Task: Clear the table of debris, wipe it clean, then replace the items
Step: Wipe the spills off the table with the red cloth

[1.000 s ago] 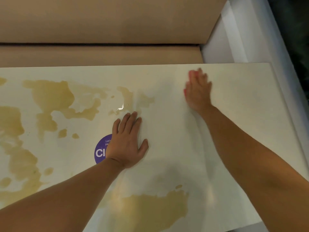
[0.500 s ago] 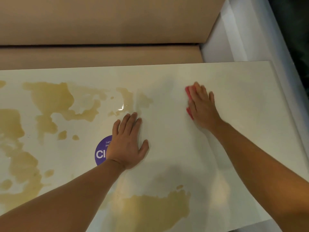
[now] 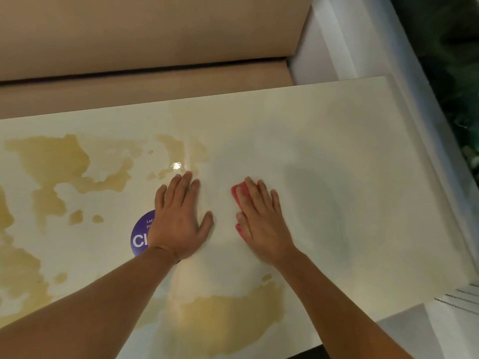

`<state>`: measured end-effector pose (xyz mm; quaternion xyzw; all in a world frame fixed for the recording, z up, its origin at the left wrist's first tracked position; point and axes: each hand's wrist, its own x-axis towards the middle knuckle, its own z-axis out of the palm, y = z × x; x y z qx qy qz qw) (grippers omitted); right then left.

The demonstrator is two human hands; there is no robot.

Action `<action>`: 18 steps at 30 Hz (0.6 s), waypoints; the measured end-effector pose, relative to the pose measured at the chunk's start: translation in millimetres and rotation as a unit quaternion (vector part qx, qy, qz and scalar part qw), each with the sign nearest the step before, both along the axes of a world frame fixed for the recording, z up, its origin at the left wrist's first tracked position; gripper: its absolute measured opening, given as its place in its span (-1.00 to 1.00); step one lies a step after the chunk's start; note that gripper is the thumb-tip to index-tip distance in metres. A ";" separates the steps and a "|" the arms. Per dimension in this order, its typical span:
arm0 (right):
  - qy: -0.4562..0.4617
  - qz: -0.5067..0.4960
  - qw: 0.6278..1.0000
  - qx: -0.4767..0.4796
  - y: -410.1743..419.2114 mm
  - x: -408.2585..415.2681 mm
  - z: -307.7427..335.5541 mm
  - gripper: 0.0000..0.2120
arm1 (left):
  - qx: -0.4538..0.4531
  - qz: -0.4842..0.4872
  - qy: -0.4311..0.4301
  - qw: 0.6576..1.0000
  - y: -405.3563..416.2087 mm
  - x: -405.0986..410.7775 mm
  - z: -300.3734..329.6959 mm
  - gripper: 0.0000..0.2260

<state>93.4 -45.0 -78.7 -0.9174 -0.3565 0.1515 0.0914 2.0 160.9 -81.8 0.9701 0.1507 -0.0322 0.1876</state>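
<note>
A white table top (image 3: 350, 156) carries yellow-brown spill patches (image 3: 59, 161) on its left half and another patch (image 3: 228, 320) near the front edge. My right hand (image 3: 261, 218) lies flat, fingers straight, pressing a red cloth (image 3: 237, 193) onto the table; only the cloth's left edge shows from under the palm. My left hand (image 3: 178, 221) rests flat on the table just left of it, fingers straight, partly covering a round purple sticker (image 3: 141, 234).
A tan cushioned bench (image 3: 142, 47) runs along the far side of the table. A white wall or ledge (image 3: 350, 47) rises at the right, with dark foliage (image 3: 453, 60) beyond. The table's right half looks wiped and faintly damp.
My right hand has dragged the red cloth from the far middle of the table toward me and leftward, ending beside my left hand. My left hand has stayed put.
</note>
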 end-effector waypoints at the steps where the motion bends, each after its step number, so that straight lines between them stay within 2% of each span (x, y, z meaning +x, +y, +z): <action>1: -0.002 -0.002 1.000 -0.014 -25.1 -5.6 0.9 -0.43 | -0.001 0.000 0.001 1.000 0.0 0.0 0.0 -0.34; 4: -0.011 -0.014 0.998 -0.062 -92.2 9.7 5.2 -0.42 | -0.001 0.002 0.003 1.000 -0.6 0.3 0.5 -0.34; 7: -0.008 -0.085 0.992 -0.088 -128.3 62.0 11.5 -0.42 | 0.000 0.001 0.004 1.000 -1.8 0.9 0.2 -0.33; 10: -0.019 -0.185 0.980 -0.072 -106.6 108.3 9.4 -0.39 | 0.002 -0.003 0.010 1.000 -1.7 1.3 1.3 -0.33; 12: -0.036 -0.210 0.976 -0.047 -69.0 112.4 5.2 -0.43 | -0.004 -0.001 0.010 1.000 -2.6 1.2 3.3 -0.33; 15: -0.023 -0.127 0.992 -0.013 -24.4 71.3 2.2 -0.43 | -0.004 0.003 0.004 1.000 -3.4 1.8 4.5 -0.34; 18: -0.001 -0.066 0.998 0.007 -30.3 13.2 0.8 -0.43 | -0.001 -0.002 0.001 1.000 -4.4 2.1 5.4 -0.35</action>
